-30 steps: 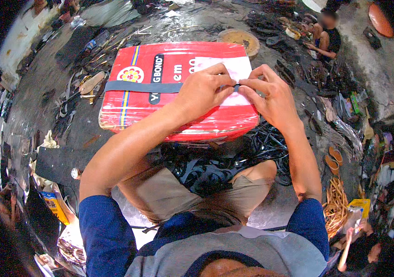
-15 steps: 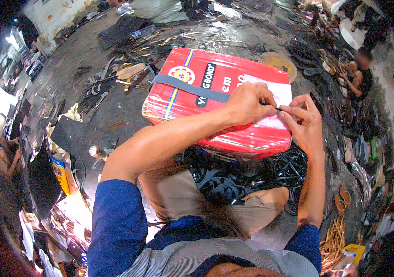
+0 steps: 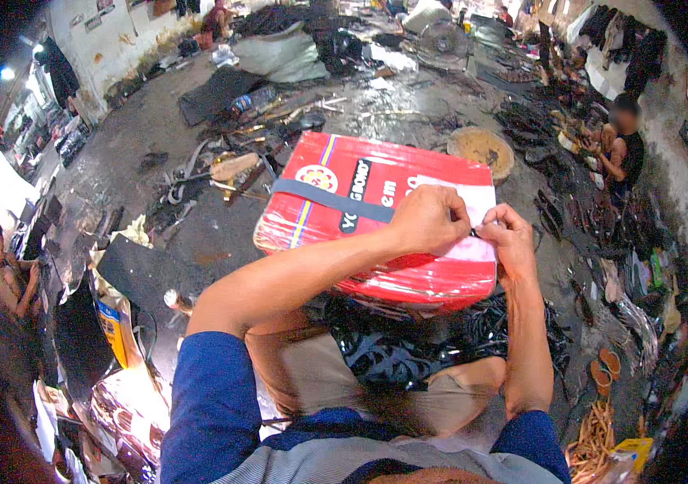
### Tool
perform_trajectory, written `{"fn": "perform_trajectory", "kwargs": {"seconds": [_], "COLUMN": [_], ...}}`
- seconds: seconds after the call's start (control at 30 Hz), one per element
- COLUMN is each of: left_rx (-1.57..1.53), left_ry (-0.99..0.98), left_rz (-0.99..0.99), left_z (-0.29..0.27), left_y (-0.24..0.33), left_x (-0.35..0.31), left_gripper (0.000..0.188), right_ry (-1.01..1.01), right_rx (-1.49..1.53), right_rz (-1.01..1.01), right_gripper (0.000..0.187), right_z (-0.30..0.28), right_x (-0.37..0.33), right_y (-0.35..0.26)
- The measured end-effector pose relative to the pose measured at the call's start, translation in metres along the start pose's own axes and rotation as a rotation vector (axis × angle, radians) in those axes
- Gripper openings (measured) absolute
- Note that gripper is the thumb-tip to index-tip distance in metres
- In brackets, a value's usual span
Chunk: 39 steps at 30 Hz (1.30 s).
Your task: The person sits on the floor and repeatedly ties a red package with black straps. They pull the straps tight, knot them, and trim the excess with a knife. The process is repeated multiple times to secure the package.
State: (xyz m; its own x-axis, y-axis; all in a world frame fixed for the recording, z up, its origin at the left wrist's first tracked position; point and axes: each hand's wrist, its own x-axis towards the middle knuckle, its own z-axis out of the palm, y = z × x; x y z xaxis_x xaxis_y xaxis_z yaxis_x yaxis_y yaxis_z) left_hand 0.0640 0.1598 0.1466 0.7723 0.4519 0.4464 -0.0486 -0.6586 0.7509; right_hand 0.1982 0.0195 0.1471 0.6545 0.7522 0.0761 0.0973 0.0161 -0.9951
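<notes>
A red box [image 3: 396, 278] wrapped in clear film sits in front of me, above my lap. A flat grey strip [image 3: 336, 199] lies across its top and passes out of sight behind my left forearm. My left hand [image 3: 432, 219] is over the right part of the box, thumb and fingertips pinched together. Just right of it, my right hand [image 3: 509, 242] is pinched as well, at the box's right edge. Between the two sets of fingertips shows a small dark piece [image 3: 473, 232], too small to name. Whether it joins the grey strip cannot be seen.
Dark curved scraps [image 3: 392, 355] lie under the box. Beyond it are a round yellowish block [image 3: 481, 153] and a wooden piece [image 3: 233, 167]. Sandals [image 3: 604, 369] and tan strips [image 3: 594, 436] lie at right. Other people sit at far right [image 3: 622, 149] and far left [image 3: 13, 270].
The view has tilted up, so the box and hands sit lower in it and more of the far room shows. Both hands remain pinched close together over the box.
</notes>
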Motion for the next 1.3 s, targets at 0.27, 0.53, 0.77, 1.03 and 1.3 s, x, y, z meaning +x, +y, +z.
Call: {"fn": "perform_trajectory", "kwargs": {"seconds": [0.27, 0.53, 0.77, 1.03, 1.3], "left_rx": [0.091, -0.140, -0.235, -0.236, -0.187], "left_ry": [-0.103, -0.053, -0.034, -0.007, -0.053], "left_rz": [0.404, 0.422, 0.397, 0.402, 0.304], "left_z": [-0.005, 0.019, 0.031, 0.032, 0.023], "left_y": [-0.011, -0.009, -0.007, -0.007, -0.003], "left_x": [0.004, 0.019, 0.021, 0.019, 0.019], "left_gripper": [0.016, 0.011, 0.009, 0.007, 0.006], "right_ry": [0.190, 0.098, -0.023, 0.208, 0.272], "right_rx": [-0.162, -0.194, 0.668, -0.505, -0.443], "right_rz": [-0.105, -0.245, 0.204, -0.182, -0.287], "right_gripper": [0.025, 0.019, 0.018, 0.030, 0.022], "right_z": [0.008, -0.017, -0.013, -0.025, -0.017], "right_x": [-0.029, -0.013, -0.031, 0.015, 0.032], "right_y": [-0.002, 0.028, 0.035, 0.000, 0.057]}}
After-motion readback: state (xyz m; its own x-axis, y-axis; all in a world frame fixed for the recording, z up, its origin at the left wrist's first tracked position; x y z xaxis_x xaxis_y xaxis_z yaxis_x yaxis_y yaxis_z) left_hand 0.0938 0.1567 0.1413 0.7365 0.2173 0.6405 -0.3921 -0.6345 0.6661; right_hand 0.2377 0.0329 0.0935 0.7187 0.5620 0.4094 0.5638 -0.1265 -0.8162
